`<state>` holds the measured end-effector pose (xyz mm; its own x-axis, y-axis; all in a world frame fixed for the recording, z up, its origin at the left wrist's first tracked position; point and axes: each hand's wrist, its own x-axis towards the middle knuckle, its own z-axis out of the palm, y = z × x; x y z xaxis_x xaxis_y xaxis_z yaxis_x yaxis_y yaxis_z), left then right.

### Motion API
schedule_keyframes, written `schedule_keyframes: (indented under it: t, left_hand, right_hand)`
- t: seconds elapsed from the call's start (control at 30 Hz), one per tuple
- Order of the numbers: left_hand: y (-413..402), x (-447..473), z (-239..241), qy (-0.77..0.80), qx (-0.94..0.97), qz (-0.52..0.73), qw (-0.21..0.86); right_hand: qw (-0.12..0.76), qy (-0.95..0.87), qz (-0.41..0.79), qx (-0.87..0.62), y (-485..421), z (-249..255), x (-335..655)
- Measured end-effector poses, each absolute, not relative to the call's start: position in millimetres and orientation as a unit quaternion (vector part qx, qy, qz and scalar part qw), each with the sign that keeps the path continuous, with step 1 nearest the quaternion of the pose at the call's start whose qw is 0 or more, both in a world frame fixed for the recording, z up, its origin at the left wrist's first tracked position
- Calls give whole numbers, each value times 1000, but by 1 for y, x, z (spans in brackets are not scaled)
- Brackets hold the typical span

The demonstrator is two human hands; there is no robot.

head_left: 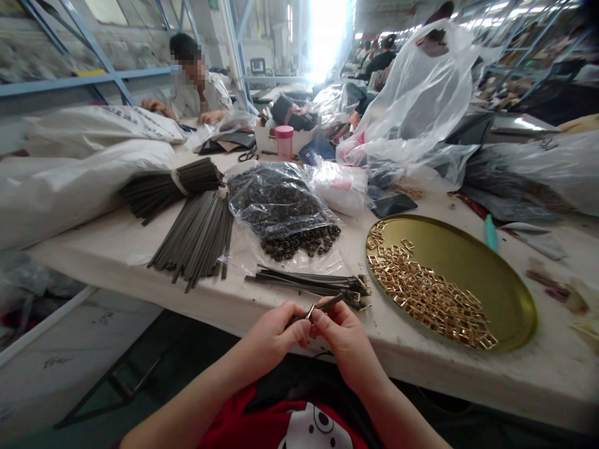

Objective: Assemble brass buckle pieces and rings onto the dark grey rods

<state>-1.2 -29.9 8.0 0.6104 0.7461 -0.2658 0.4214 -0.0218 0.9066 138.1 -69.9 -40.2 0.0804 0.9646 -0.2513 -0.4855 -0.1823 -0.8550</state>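
Observation:
My left hand [284, 327] and my right hand [340, 329] meet at the table's front edge, fingers pinched together. Between them they grip a narrow dark strap [332, 302] with a small gold buckle [311, 312] on it; the fingertips hide part of both. Just beyond my hands lies a small pile of buckled straps [304, 282], their gold buckles toward the right. To the right, a round gold tray [449, 249] carries a heap of loose gold buckles [425, 299].
Loose dark strips [199, 237] and a tied bundle [175, 184] lie at left. A clear bag of small black loops [285, 206] spills open mid-table. Behind stand a pink-lidded jar [284, 142] and plastic bags [412, 93]. Across the table sits a person [201, 93].

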Motion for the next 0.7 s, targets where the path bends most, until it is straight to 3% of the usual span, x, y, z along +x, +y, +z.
schedule_keyframes:
  t: [0.3, 0.47, 0.53, 0.7]
  left_hand:
    - [-26, 3, -12, 493, 695, 136, 506]
    - [-31, 5, -17, 497, 701, 153, 487]
    - [-36, 6, -16, 502, 702, 158, 479]
    - [-49, 4, -2, 462, 725, 148, 488]
  right_hand:
    - [533, -384, 532, -534, -70, -44, 141]
    - [519, -552, 282, -589, -79, -46, 140]
    - [508, -591, 237, -581, -83, -47, 141]
    - [515, -526, 326, -593, -85, -43, 144]
